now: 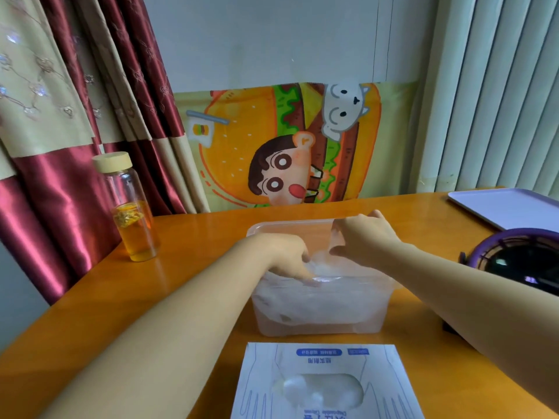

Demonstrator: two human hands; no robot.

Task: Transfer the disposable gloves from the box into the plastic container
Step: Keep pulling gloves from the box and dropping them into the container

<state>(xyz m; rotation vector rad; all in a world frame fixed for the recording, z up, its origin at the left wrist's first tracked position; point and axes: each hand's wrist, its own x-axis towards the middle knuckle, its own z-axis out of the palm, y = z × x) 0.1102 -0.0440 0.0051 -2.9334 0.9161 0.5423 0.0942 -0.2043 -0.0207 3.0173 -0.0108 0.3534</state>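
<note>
Mid-frame, the left hand (286,257) pressed extended fingers onto gloves (329,297) in the container (272,227). The right hand's (364,235) fingers pinched a glove (336,237). The box (260,376) lay at the bottom.

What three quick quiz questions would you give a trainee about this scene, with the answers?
1. True or false: the glove box lies nearer the person than the plastic container.
2. The left hand is: A) down in the container, on the gloves; B) gripping the box; C) hanging idle in the air.
3. Fill in: the bottle of amber liquid stands to the container's ____.
Key: 1 true; 2 A; 3 left.
</note>
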